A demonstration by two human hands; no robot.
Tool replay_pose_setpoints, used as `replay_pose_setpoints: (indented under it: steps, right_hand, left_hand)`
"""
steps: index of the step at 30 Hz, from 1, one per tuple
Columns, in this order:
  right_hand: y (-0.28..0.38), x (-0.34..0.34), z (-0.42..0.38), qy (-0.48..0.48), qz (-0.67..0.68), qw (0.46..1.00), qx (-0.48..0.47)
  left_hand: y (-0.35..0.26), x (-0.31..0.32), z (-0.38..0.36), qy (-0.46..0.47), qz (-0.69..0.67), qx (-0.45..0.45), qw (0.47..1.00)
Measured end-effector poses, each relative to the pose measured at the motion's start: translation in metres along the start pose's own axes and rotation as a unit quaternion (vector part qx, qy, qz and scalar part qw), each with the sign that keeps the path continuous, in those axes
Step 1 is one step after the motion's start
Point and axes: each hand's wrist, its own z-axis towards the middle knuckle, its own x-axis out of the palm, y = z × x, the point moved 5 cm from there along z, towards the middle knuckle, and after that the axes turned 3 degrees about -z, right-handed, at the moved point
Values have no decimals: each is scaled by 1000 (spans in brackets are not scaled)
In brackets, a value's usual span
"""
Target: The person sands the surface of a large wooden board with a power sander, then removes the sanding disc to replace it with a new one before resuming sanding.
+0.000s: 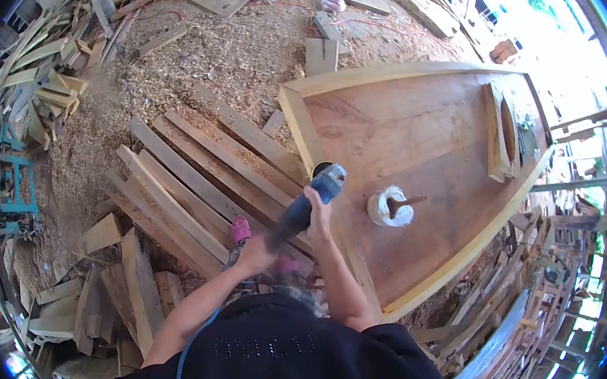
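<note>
Both hands are on the grinder (307,203), pressed against the near edge of the boat (423,157). The right hand (318,213) wraps the front of the tool, just behind its head at the boat's side plank. The left hand (257,252) grips the rear handle, nearer the body. A white tub (389,206) with a stick in it sits on the boat's floor, just beyond the grinder. Loose planks (194,186) lie beside the boat on sawdust.
</note>
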Motion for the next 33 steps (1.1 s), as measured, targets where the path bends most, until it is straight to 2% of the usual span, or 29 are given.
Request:
replay_pose_setpoints:
  steps: [7,10,14,17,19,22,25,29,30,31,33]
  right_hand:
    - [8,57,39,20,46,998,33]
    - [5,66,37,1,63,998,30]
    - [-1,78,53,-8,61,998,18]
    - [9,108,59,-20,42,999,4]
    - [2,119,85,-31,39,999,-7]
    - [6,144,121,-50,28,997,-47]
    - [36,176,141,-71,67,992,-78]
    - [54,203,173,-112,76,988,-78]
    - [55,209,176,-106,88,989,-61]
    - [52,213,179,-117,97,987,-59]
    - [50,227,187,-86,95,991,-31]
  left_hand:
    - [-1,-60,42,3,-11,-17,1000]
    - [9,-72,48,79,-23,-73,994]
    - [13,-89,66,82,-4,-38,996]
    - [-11,-124,78,88,25,-22,996]
    - [-5,-136,97,119,15,-16,993]
    - [-3,-154,135,84,5,19,996]
    - [-10,-176,182,103,-19,-23,994]
    - [-10,-203,235,152,31,8,988]
    - [-15,-211,240,183,39,-30,982]
    - [-10,-216,245,196,47,-31,979]
    - [1,-230,255,142,29,0,989]
